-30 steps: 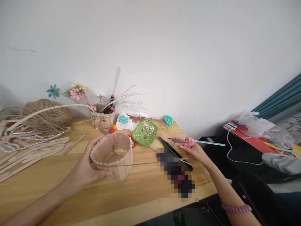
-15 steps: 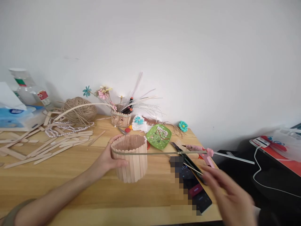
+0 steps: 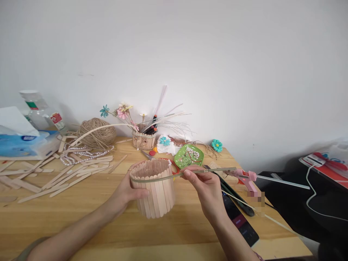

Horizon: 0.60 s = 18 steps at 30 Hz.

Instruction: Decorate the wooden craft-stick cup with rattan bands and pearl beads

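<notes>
Pale wood makes up the table (image 3: 81, 221), which stands against a plain white wall (image 3: 217, 72). To the right, past the table's edge, a red tray (image 3: 330, 170) with a white cable lies on a dark surface.

Along the back stand a ball of twine (image 3: 96, 131), a small pot of paper flowers (image 3: 143, 139), a green dish (image 3: 189, 156) and a teal paper flower (image 3: 216, 145). Loose wooden sticks (image 3: 54, 177) and a string of pearls (image 3: 81, 154) are scattered on the left, near a tissue pack (image 3: 24, 143) and a plastic bottle (image 3: 34, 107). A pink glue gun (image 3: 246, 177) and a phone (image 3: 239, 221) lie just right of the hands.

The left hand (image 3: 127, 192) wraps around the side of the stick cup (image 3: 154, 188), which stands upright on the table near its middle. The right hand (image 3: 206, 186) pinches a long thin strip (image 3: 174, 174) that lies across the cup's rim and reaches toward the glue gun.

Half a second earlier the right hand was low at the table's right edge, blurred and off the strip; now it is up beside the cup, gripping the strip. The left hand keeps its hold on the cup.
</notes>
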### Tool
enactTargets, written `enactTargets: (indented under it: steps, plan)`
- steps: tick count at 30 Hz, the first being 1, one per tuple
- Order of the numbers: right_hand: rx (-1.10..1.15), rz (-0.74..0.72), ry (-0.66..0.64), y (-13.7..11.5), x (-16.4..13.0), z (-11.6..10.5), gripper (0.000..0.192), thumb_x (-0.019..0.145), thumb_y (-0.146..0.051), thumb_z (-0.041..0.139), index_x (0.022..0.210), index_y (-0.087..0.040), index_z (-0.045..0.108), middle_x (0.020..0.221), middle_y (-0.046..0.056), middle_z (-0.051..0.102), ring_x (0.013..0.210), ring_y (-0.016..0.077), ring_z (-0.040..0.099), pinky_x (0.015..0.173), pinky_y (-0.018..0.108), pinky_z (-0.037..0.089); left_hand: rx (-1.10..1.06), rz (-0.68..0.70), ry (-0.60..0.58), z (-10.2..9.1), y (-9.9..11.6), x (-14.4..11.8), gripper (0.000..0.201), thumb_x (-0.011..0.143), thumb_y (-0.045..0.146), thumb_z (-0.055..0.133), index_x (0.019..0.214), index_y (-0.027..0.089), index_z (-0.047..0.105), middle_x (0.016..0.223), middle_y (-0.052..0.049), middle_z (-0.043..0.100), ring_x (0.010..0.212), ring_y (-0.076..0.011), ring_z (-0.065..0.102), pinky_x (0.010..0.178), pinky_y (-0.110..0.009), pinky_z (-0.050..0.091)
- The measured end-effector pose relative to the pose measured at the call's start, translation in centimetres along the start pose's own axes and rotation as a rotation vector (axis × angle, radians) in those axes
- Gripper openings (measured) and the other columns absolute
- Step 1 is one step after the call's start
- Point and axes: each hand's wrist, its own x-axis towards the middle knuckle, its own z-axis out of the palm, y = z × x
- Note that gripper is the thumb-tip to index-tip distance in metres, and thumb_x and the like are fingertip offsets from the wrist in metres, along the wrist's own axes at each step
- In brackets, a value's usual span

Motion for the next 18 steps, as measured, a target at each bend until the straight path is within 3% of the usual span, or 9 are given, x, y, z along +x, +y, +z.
enactTargets:
  steps: [8,18]
  plan:
    - [0.061,-0.017,-0.048,0.17,0.73,0.75,0.018,0.073,-0.033,0.068,0.062,-0.019,0.067,0.083,0.005,0.068,0.085,0.0193,0.061,0.076,0.032,0.049,-0.029,-0.006,-0.076,-0.27,0.12,-0.05,0.087,0.044,0.034,0.085,0.122,0.022,0.048,0.127,-0.013,0.056,0.120,-0.0358,0.046,0.094,-0.043,0.043]
    - [0.096,-0.068,-0.040,0.22,0.67,1.07,0.013,0.072,-0.029,0.069,0.062,-0.021,0.069,0.081,0.004,0.068,0.085,0.0181,0.062,0.079,0.033,0.049,-0.059,-0.091,-0.130,-0.39,0.45,-0.38,0.098,0.044,0.032,0.084,0.131,0.027,0.039,0.128,-0.009,0.055,0.120,-0.0342,0.046,0.092,-0.040,0.043]
